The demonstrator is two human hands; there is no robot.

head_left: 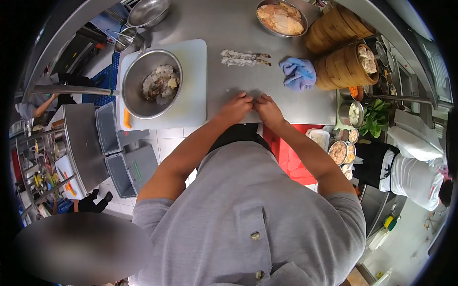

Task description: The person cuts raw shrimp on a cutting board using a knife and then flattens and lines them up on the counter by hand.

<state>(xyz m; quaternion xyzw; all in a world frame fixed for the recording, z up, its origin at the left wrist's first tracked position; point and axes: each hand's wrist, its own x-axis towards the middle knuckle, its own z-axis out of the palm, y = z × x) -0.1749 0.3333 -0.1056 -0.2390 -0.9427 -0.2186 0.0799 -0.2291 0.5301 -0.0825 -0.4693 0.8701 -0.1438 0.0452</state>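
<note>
Above the front edge of the steel table [272, 43], my left hand [236, 107] and my right hand [268, 109] are close together, fingers curled inward. Anything pinched between the fingertips is too small or hidden to make out. Just ahead of them lie several stretched, peeled shrimp [245, 58] side by side, tails toward the right. To the left a steel bowl [130, 90] holds more peeled shrimp [161, 86]. It stands on a white cutting board [196, 95], and an orange knife handle [127, 117] shows beside it.
A crumpled blue cloth [298, 74] lies right of the shrimp, against bamboo steamers [331, 66]. At the back are a bowl of raw meat [282, 19] and a steel bowl [148, 12]. Ingredient pots [352, 114] and a person in white [410, 176] are at right.
</note>
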